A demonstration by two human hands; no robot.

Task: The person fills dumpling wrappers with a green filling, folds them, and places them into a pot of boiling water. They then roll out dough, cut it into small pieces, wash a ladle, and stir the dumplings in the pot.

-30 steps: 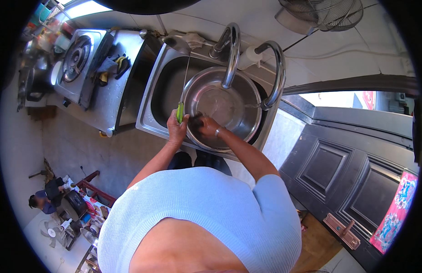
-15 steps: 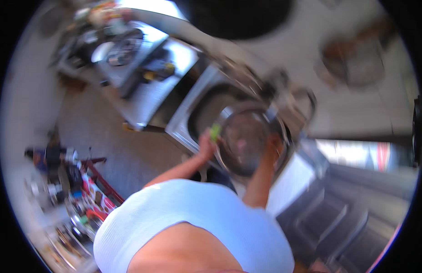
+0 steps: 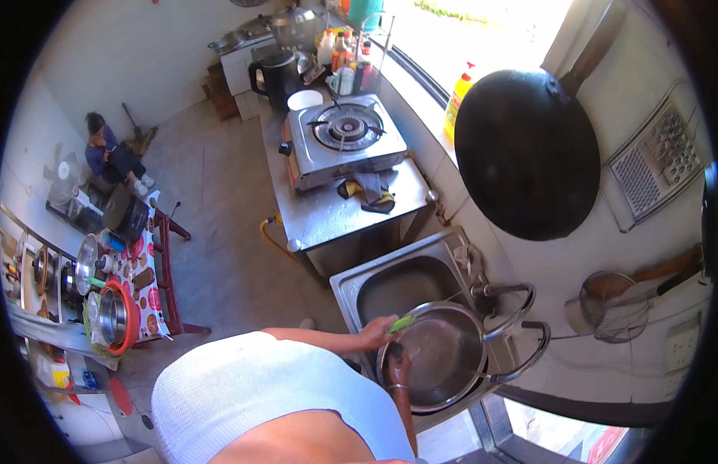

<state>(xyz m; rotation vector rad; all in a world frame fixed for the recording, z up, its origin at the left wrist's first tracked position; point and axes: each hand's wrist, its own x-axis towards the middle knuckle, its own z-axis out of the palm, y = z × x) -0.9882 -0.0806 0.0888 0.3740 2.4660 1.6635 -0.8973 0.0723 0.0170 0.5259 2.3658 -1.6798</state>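
A round metal basin [image 3: 452, 349] sits over the near part of the steel sink [image 3: 351, 288]. My left hand [image 3: 377, 333] is at the basin's left rim, fingers closed on a slim bright-green piece [image 3: 401, 323] whose kind I cannot make out. Just nearer to me, my right hand [image 3: 399, 369], with a bracelet at the wrist, reaches inside the left rim. Its fingers are curled around a dark spot that is too small to name. Two curved metal spouts [image 3: 517, 313] stand at the sink's right side, their ends close to the basin.
Beyond the sink, a steel table [image 3: 336, 220] bears a gas stove [image 3: 347, 135], a dark cloth [image 3: 368, 193] and a black kettle [image 3: 278, 79]. A wok [image 3: 528, 155], a grater [image 3: 659, 151] and strainers [image 3: 616, 313] hang on the right wall. A person [image 3: 111, 155] sits far left.
The view has turned and become sharp. My right hand has gone from the basin's right side to its left rim, close to my left hand, which still holds the green piece.
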